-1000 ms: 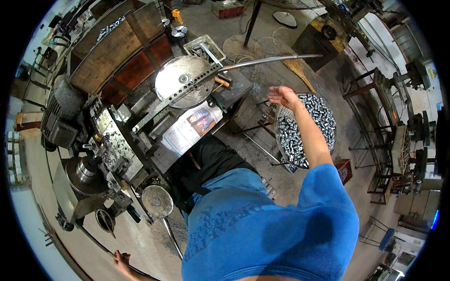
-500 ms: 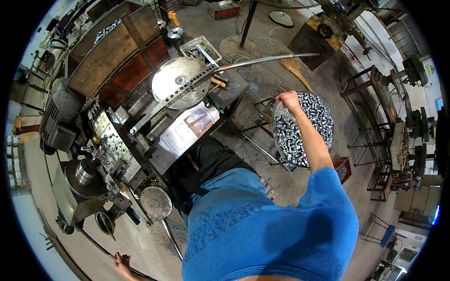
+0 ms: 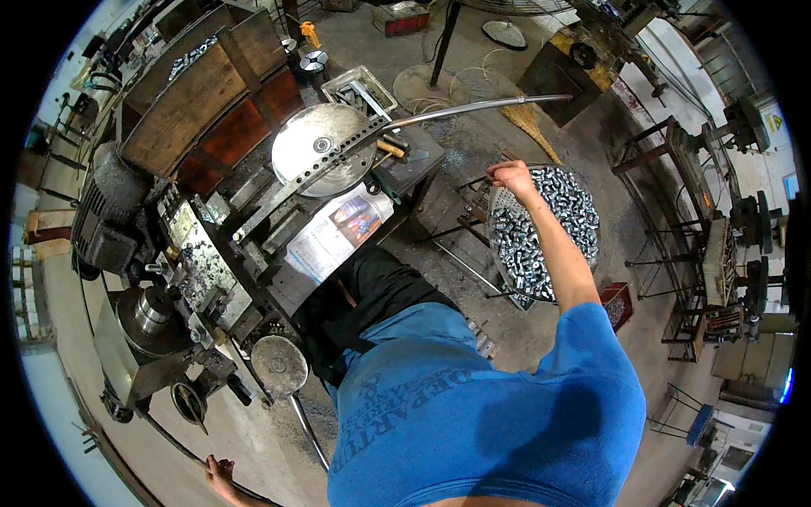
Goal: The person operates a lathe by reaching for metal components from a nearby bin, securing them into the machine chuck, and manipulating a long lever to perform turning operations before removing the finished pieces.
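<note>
At the near rim of a round perforated metal tray (image 3: 498, 203), my right hand (image 3: 511, 176) is closed with its fingers pressed together. Whatever is in them is too small to make out. Many short, shiny metal cylinders (image 3: 557, 237) fill most of the tray. Low on the left, my left hand (image 3: 221, 473) is curled at a long dark bar (image 3: 173, 438) that curves along the machine's side. A grey metal chuck (image 3: 152, 311) sits on the machine above that hand.
A large silver disc (image 3: 296, 144) lies under a perforated flat bar (image 3: 291, 188) with a long tube handle. Beside it is a printed sheet (image 3: 325, 245). A wooden bin (image 3: 186, 110) stands far left, a broom (image 3: 530, 131) behind the tray, and a red crate (image 3: 617, 306) at right.
My right hand has shifted slightly left and away from me, over the tray's rim. My left hand keeps its place at the dark bar.
</note>
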`<state>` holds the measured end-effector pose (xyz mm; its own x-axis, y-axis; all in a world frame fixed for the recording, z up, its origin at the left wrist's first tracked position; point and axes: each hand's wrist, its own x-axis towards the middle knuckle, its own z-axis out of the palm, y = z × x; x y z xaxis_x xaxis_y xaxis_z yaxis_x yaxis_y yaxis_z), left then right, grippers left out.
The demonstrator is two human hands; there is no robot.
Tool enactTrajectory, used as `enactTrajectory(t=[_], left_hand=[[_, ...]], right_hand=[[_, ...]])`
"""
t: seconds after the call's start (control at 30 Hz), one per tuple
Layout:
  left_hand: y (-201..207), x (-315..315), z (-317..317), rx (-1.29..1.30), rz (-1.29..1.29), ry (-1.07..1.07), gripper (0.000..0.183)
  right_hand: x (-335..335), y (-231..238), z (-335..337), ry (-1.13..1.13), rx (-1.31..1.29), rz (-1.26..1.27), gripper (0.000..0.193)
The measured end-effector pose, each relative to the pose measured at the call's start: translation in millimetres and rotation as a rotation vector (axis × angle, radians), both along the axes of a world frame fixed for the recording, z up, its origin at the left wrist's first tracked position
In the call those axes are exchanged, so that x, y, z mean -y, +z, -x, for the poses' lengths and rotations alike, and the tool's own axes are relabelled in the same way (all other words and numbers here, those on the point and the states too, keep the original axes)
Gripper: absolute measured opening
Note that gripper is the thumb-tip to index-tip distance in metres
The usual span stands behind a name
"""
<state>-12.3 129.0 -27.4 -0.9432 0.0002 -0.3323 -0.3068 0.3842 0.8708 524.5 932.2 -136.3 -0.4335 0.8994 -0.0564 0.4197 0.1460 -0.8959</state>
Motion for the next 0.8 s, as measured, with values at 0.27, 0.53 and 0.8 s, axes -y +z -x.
enactTrajectory(t=[0.27, 0.53, 0.8], left_hand=[[-2.6, 0.0, 1.7, -0.007, 0.021, 0.000, 0.040], [6.4, -10.4, -8.7, -0.037, -0.001, 0.005, 0.042], [2.7, -3.6, -1.7, -0.018, 0.040, 0.007, 0.041]], right_hand=[[45.0, -3.5, -11.3, 0.224, 0.879, -0.372, 0.020], [66.9, -22.0, -3.1, 0.489, 1.193, -0.498, 0.029], [35.7, 6.8, -3.2, 0.211, 0.649, -0.225, 0.033]])
